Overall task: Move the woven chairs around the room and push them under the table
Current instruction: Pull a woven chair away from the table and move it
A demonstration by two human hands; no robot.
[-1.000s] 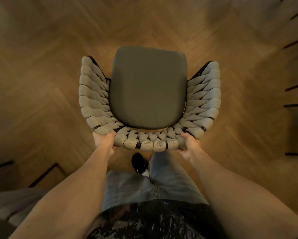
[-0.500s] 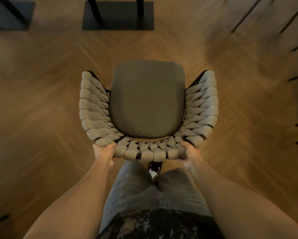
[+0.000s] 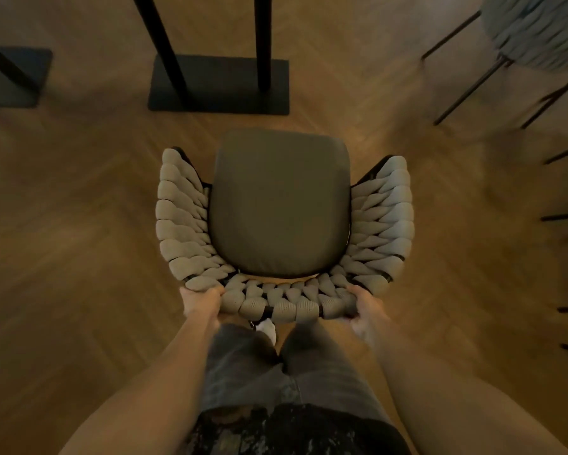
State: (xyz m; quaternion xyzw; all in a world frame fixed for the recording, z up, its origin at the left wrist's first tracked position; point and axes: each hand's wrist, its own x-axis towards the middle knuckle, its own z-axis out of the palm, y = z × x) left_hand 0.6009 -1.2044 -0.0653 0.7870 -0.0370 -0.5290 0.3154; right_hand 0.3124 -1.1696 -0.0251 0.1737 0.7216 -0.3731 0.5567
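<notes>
Head view: hands grip rope-woven chair [image 3: 284, 221].

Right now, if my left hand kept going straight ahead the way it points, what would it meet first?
The left hand already grips the woven chair, so the chair's back comes first. Beyond it lies open wood floor, then probably the black table base, though depth is hard to judge.
</notes>
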